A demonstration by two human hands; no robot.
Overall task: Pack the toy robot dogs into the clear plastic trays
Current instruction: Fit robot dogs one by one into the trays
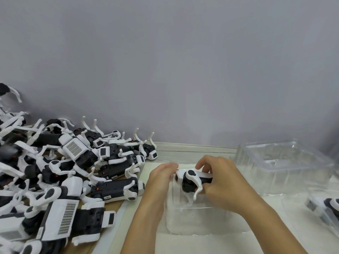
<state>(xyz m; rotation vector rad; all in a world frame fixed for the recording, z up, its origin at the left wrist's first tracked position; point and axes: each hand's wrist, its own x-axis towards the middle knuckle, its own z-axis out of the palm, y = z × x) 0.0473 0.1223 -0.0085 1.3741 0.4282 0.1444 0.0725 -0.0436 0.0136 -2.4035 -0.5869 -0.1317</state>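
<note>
Both forearms reach in from the bottom edge, and the hands meet over a clear plastic tray (194, 220) lying on a white sheet (183, 242) on the counter (183, 148). Right hand (223, 180) has its fingers curled round a toy robot dog (193, 180), gripping its white-and-black body from the right end and from above, with the thumb side toward the camera. Left hand (161, 174) sits at the dog's left end, fingers bunched together and their tips touching or pinching that end; whether they truly grip it cannot be told. Held just above the far part of the tray, the dog lies with its long axis running left to right, roughly level; a black rounded hip faces the camera and a white leg hangs down from it into the tray's hollow. Which end is the head cannot be made out. Behind and to the right stands a stack of empty clear trays (282, 167), well apart from the hands. At the right edge another tray (322, 213) holds a packed dog, partly cut off. On the left a big heap of loose robot dogs (73, 171) covers the wooden counter, legs sticking out every way, its nearest dog just beside the left wrist. A plain grey wall (183, 70) rises behind.
</note>
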